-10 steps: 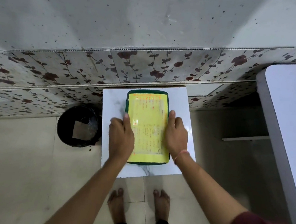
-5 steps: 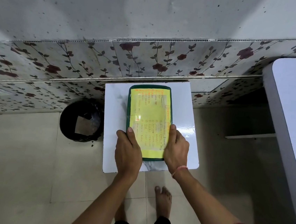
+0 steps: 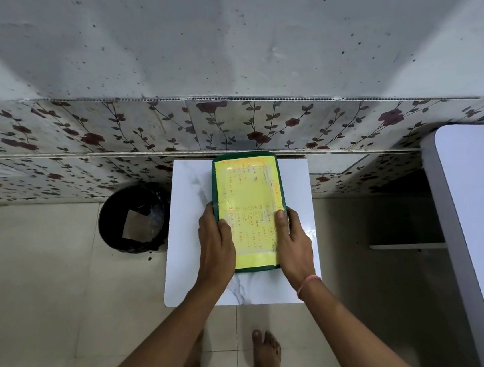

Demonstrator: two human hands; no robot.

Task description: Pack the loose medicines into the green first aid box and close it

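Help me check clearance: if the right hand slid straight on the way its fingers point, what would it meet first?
Probably nothing on the white table: the right hand points along the green box's right edge toward the flowered wall panel, likely first, though depth is unclear.

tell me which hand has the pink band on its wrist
The right hand, gripping the box's right edge; the left hand has a bare wrist.

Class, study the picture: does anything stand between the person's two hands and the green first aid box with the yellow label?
Nothing visible does. The left hand and right hand already grip the green first aid box directly by its near sides.
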